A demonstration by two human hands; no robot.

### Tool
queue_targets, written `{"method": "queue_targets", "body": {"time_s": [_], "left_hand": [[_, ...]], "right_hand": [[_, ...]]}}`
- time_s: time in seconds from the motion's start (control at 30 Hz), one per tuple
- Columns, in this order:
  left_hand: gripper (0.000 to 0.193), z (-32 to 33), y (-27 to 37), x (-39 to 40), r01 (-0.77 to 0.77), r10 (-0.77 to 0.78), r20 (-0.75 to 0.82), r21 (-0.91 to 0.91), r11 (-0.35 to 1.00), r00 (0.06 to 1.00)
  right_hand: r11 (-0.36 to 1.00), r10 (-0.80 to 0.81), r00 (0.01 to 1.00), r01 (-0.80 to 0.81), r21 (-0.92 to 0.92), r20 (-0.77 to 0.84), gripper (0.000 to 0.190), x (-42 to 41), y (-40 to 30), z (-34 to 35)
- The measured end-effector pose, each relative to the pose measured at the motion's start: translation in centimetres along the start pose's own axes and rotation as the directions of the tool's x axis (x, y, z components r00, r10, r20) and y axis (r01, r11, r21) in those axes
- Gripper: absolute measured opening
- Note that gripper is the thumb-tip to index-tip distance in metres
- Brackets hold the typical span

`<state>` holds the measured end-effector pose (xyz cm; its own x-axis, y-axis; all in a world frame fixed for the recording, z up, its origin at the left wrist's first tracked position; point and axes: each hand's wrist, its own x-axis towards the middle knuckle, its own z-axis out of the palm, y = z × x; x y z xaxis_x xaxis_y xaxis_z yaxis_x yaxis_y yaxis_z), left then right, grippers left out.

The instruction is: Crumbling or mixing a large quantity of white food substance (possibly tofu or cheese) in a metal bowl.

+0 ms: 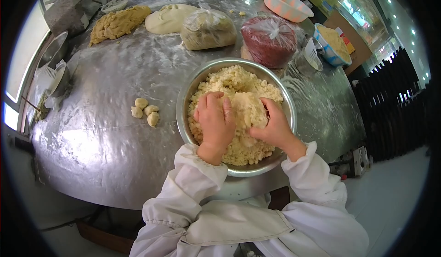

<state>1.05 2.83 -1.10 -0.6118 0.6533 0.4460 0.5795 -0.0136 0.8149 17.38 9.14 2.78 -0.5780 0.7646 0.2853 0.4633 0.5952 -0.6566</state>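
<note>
A wide steel bowl [293, 114] stands in front of me, filled with pale yellow crumbly dough [241, 155]. Within it, a larger clump of the dough [248, 109] lies between my hands. My right hand [274, 126] grips the clump from the right, thumb low and fingers around its far side. On the left, my left hand [215, 117] is cupped over dough with its fingers curled; its palm and what lies under it are hidden. Several small dough pieces [146, 110] rest on the steel table [103, 126] left of the bowl.
Along the back lie a tan dough mass [119, 24], a white dough mound [168, 18], a bagged beige block [208, 33] and a bagged red filling [268, 40]. To the right are a metal scoop [310, 59] and a blue-white basin [332, 45]. Metal bowls [57, 50] line the left edge.
</note>
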Motion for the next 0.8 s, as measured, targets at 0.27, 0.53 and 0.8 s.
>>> {"method": "queue_targets", "body": {"time_s": [0.27, 0.53, 0.8], "left_hand": [[0.039, -0.9, 0.0, -0.6, -0.162, 0.150, 0.329, 0.007, 0.987, 0.932], [0.051, -1.4, -0.3, -1.5, -0.203, 0.063, 0.576, 0.181, 0.962, 0.815], [0.043, -1.0, -0.3, -0.7, -0.052, 0.055, 0.307, -0.019, 0.998, 0.950]], "right_hand": [[0.885, 0.239, 0.944, -0.308, 0.348, 0.228, 0.072, 0.2, 1.2, -2.2], [0.966, 0.224, 0.914, -0.256, 0.050, 0.338, 0.085, 3.5, 1.7, -1.0], [0.626, 0.441, 0.813, -0.582, 0.519, 0.379, 0.066, 3.6, 2.0, -1.8]]}}
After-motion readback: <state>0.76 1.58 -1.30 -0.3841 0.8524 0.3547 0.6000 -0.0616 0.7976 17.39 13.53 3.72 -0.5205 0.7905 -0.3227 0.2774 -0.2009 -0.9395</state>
